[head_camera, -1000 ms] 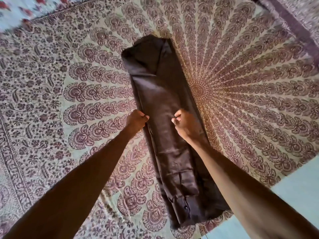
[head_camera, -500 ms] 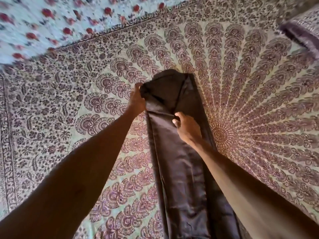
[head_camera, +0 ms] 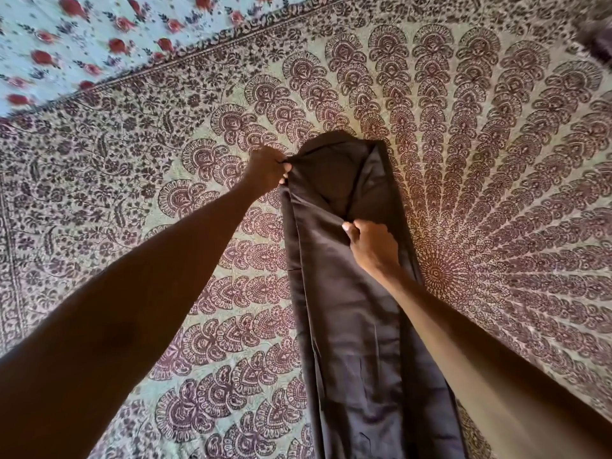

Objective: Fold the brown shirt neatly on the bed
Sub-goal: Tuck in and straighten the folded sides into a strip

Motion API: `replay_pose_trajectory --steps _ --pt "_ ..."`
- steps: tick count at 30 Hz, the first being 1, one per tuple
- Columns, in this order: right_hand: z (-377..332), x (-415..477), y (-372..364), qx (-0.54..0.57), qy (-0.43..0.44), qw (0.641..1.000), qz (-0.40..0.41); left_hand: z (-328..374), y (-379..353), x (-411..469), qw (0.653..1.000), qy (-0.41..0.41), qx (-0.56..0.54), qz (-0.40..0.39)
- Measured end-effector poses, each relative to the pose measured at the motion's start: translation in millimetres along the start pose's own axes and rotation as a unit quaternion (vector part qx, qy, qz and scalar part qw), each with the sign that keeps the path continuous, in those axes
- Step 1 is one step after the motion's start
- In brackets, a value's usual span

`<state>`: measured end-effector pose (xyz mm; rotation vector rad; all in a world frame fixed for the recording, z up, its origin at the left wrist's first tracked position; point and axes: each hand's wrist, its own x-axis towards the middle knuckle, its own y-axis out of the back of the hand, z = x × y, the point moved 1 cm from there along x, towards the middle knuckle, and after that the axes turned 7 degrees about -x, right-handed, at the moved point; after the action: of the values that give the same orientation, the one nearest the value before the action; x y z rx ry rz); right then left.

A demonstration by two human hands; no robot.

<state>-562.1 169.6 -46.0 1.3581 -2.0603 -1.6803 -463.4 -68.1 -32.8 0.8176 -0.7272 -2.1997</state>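
The brown shirt lies as a long narrow strip on the bed's patterned cover, running from the bottom edge of the view up to the middle. My left hand pinches the strip's far left corner. My right hand pinches a fold of the top layer a little nearer, about the middle of the strip's width. The far end between the hands is slightly lifted and opened, showing a darker inner layer. The shirt's near end is out of view.
The mandala-print cover spreads all around the shirt. A light sheet with red flowers shows beyond the cover's border at the top left. A dark blurred thing sits at the top right corner.
Both hands have moved from the shirt's middle to its far end and taken hold of the fabric there. The view has shifted forward, so the shirt's near end has left the frame.
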Motion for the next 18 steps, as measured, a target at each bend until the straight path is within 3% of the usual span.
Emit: replay_pose_trajectory --steps 4,6,10,15,18 --pt "1.5 5.2 -1.8 -0.007 -0.001 1.0 -0.008 -10.7 -2.0 1.8 0.995 -0.057 0.071 0.028" --pt "3.2 4.9 -3.4 -0.02 0.009 1.0 -0.008 -9.4 1.3 2.8 0.995 -0.015 0.102 0.008" --pt "3.2 1.5 -8.2 -0.063 -0.005 0.998 0.009 -0.8 1.6 4.0 0.987 0.066 0.138 0.052" --pt "-4.5 -4.5 -4.4 -0.055 -0.015 0.997 0.05 14.0 -21.6 -27.2 0.973 0.111 -0.045 0.196" --pt "0.8 -9.0 -0.7 -0.026 -0.024 0.998 0.048 9.5 -46.7 -57.6 0.966 0.182 -0.08 0.163"
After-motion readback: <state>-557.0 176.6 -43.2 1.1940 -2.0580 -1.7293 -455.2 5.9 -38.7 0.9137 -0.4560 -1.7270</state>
